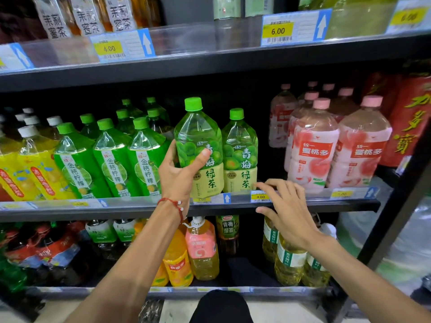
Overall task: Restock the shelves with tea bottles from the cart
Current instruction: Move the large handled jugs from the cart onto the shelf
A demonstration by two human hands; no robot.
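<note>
Our left hand (179, 173) grips a tea bottle (198, 141) at the shelf (338, 203) front. Our right hand (289, 213), fingers spread, holds nothing there.

Top-shelf bottles (88, 17): cut off at upper edge.
Held bottle (198, 145): lower left hidden by left hand (179, 173).
Right price tag (341, 194): digits blurred.

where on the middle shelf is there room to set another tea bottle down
A gap opens between the standing plum tea bottle and the pink peach bottles, just above the right hand. Left of the held plum tea bottle in the left hand, the lime bottles stand packed tight.
</note>
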